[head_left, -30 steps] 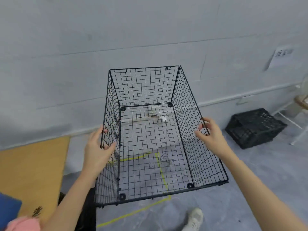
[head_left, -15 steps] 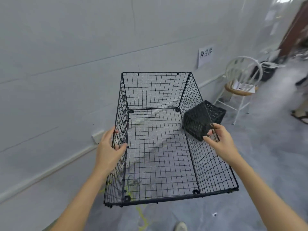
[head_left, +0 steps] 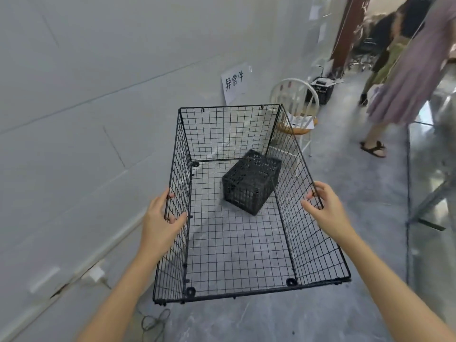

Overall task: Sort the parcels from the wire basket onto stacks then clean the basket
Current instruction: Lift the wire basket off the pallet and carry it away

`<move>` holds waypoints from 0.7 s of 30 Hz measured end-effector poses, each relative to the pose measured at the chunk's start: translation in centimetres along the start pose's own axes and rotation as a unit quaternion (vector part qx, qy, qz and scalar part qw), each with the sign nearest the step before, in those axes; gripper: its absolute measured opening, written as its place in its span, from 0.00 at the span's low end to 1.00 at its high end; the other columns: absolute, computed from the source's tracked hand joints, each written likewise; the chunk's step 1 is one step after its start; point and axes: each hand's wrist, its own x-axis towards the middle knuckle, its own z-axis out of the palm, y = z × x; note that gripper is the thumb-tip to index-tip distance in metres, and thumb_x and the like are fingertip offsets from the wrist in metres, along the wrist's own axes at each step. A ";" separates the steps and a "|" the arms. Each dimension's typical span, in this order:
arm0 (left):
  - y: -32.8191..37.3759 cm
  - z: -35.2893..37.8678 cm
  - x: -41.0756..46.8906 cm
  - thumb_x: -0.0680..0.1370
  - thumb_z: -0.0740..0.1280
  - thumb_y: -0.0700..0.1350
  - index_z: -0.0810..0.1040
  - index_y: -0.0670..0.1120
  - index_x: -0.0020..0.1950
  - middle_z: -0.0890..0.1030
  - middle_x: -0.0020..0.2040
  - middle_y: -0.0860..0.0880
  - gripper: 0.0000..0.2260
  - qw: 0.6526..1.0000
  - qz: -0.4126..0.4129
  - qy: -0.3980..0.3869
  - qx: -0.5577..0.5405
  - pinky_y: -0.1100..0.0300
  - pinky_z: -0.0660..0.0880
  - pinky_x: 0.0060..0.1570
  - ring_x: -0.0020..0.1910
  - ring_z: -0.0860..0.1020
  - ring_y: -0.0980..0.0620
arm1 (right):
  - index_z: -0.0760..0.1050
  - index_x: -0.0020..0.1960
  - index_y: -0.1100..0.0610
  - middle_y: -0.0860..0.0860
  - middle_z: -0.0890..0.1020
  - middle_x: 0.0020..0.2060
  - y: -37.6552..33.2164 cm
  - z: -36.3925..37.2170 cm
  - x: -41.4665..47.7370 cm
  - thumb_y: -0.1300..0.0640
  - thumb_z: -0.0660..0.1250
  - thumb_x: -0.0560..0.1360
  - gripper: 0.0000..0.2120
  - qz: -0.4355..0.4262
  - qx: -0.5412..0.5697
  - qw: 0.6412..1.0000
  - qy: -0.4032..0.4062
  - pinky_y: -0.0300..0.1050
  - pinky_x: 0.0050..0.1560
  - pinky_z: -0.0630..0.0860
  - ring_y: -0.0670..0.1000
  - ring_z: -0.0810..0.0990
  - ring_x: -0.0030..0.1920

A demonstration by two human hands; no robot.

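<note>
Left hand (head_left: 160, 218): fingers curled round wire basket (head_left: 229, 130) rim.
Right hand (head_left: 325, 211): fingertips pinch opposite rim.
Risk: pinch may slip; basket could strike person (head_left: 407, 70) beyond right hand.

The wire basket (head_left: 229, 134) is a black, rectangular, open-topped box of square-grid mesh with round black connectors at its bottom corners. It holds nothing. It hangs roughly level above the grey floor, long axis pointing away, with the left hand (head_left: 160, 218) and right hand (head_left: 325, 211) gripping the top rims of its long side walls.
</note>
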 end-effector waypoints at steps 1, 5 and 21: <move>0.1 1.0 1.4 0.75 0.74 0.42 0.64 0.52 0.77 0.72 0.67 0.54 0.33 1.000 0.002 -0.007 0.003 0.64 0.78 0.46 0.40 0.76 0.56 | 0.65 0.73 0.60 0.47 0.78 0.47 0.5 -0.2 1.0 0.60 0.70 0.77 0.27 0.003 -0.001 1.000 0.006 0.61 0.70 0.69 0.54 0.75 0.65; -0.2 5.1 7.5 0.74 0.74 0.43 0.65 0.52 0.77 0.72 0.68 0.53 0.34 0.999 0.012 -0.038 0.006 0.59 0.80 0.49 0.45 0.79 0.49 | 0.64 0.73 0.59 0.49 0.77 0.47 2.7 -0.5 5.2 0.60 0.70 0.77 0.27 0.025 0.005 0.999 0.032 0.61 0.66 0.72 0.54 0.75 0.63; -0.4 22.0 36.5 0.76 0.71 0.35 0.65 0.53 0.77 0.72 0.64 0.55 0.32 0.984 0.065 -0.160 -0.050 0.68 0.78 0.42 0.33 0.73 0.59 | 0.64 0.72 0.55 0.49 0.77 0.51 10.2 0.7 29.6 0.65 0.56 0.82 0.19 0.144 0.012 0.981 0.131 0.40 0.29 0.69 0.49 0.68 0.33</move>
